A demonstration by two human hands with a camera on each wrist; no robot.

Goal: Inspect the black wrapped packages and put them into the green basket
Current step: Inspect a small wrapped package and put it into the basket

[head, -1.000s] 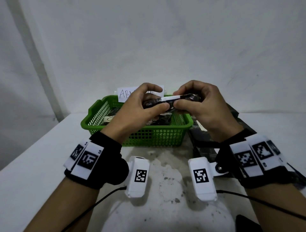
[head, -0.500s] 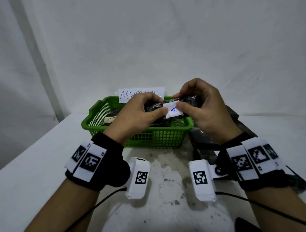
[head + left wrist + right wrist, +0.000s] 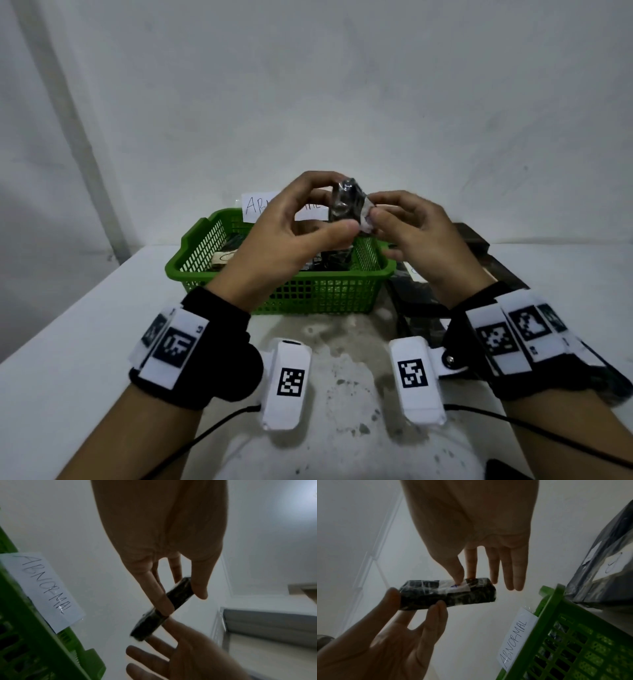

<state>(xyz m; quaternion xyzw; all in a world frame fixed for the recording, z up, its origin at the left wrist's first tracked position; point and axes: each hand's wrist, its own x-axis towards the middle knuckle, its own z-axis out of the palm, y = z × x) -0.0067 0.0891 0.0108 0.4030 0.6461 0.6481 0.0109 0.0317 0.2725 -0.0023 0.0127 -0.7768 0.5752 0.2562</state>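
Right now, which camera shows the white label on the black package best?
The right wrist view: the white label faces it, though the thumb partly covers its blue mark. The head view shows only its edge; the left wrist view shows none.

Bare white wall behind stained white table

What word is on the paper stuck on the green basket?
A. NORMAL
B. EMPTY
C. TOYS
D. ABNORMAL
D: the white paper label on the rim of the green basket reads ABNORMAL in handwriting, plain in both wrist views.
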